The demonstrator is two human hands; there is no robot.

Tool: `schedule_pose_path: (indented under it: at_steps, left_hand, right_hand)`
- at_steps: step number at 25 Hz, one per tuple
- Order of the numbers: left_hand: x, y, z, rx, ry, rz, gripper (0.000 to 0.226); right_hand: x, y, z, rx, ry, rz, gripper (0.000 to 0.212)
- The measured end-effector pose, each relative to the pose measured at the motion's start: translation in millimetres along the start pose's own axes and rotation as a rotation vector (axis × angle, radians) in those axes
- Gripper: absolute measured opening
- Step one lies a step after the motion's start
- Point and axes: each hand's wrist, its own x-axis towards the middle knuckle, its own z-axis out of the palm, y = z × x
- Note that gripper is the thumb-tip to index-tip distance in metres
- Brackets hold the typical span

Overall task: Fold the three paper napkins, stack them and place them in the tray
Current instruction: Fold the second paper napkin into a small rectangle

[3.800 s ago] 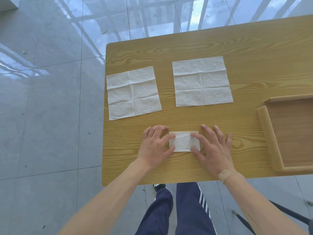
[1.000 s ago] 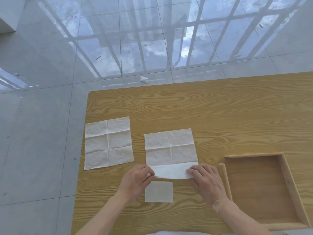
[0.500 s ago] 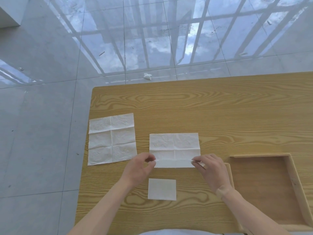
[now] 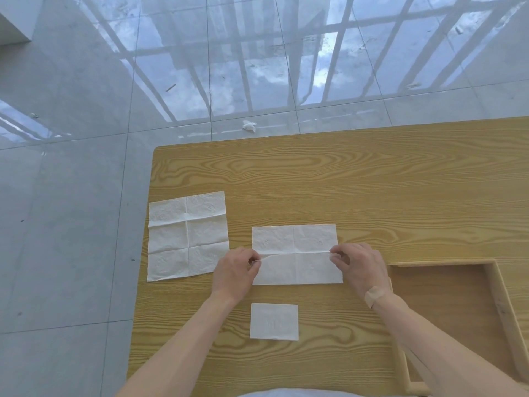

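A white paper napkin lies in the middle of the wooden table, its near third turned over onto the middle. My left hand pinches the left end of that flap's edge and my right hand pinches the right end. A small folded napkin rests flat near the front edge between my forearms. An unfolded napkin lies at the table's left edge. The wooden tray stands empty at the right.
The table's left edge and front edge are close to the napkins. A crumpled scrap of paper lies on the glossy tiled floor beyond the far edge. Bare wood stretches across the far half of the table.
Both hands have carried the middle napkin's near edge farther away from me, so the flap now covers more of the sheet. The view has tilted slightly. The other two napkins have not moved.
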Motion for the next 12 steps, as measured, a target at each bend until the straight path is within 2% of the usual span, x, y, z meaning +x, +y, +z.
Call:
schedule_pose_path:
  at_steps: [7, 12]
  left_hand:
    - [3.1, -6.2, 0.4, 0.071, 0.058, -0.004, 0.009]
    - [3.7, -9.5, -2.1, 0.089, 0.112, -0.004, 0.007]
  right_hand:
    - [2.4, 7.6, -1.4, -0.051, 0.015, 0.020, 0.010]
    - [2.8, 8.7, 0.7, -0.065, 0.055, 0.012, 0.018]
